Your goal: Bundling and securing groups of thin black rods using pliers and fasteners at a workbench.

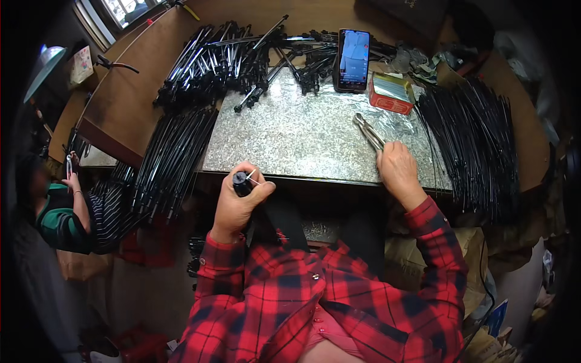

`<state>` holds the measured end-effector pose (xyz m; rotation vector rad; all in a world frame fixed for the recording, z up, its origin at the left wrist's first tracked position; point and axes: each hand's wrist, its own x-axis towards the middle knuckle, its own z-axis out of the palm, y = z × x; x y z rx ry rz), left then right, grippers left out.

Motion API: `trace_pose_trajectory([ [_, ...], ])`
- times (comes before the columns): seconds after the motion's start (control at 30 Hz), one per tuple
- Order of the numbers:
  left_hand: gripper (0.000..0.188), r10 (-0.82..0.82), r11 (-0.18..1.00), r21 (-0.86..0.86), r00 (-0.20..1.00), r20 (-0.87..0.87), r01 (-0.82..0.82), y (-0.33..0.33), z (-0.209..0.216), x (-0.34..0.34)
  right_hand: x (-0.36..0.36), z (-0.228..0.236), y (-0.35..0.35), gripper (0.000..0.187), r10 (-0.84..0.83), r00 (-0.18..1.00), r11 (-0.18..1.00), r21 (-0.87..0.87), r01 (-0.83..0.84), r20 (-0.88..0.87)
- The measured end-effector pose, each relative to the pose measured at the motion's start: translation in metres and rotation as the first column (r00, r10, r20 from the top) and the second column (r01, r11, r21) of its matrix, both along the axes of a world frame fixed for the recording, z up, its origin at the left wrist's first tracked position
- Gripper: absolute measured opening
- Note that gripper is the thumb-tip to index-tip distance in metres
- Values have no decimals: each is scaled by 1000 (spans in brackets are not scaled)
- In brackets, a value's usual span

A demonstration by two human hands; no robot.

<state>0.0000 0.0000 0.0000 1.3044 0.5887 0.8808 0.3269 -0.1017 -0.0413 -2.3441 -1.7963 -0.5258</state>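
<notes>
My left hand [238, 199] grips a small black cylindrical part [242, 181] at the near edge of the metal plate [290, 133]; a thin wire [252, 177] sticks out of the part by my thumb. My right hand [396, 171] is closed on the handles of a pair of metal pliers [368, 132], whose jaws point away across the plate. Both forearms wear red and black checked sleeves.
Bundles of thin black rods lie at the left [172, 160] and right [475, 139]. A heap of black jointed assemblies [242, 57] fills the back. A phone [353, 59] stands lit beside a red box [390, 92]. Another person [72, 212] sits at the left.
</notes>
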Motion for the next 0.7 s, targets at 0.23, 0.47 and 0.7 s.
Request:
trace_pose_trajectory([
  [0.23, 52, -126, 990, 80, 989, 79, 120, -2, -8, 6, -32, 57, -25, 26, 266, 827, 958, 234, -168, -495],
  [0.47, 61, -211, 977, 61, 969, 133, 204, -9, -7, 26, -68, 86, -38, 26, 457, 886, 823, 340, -455, 78],
  [0.7, 61, -131, 982, 145, 988, 76, 119, -17, -4, 38, -74, 86, -37, 32, 337, 876, 836, 319, -447, 346],
])
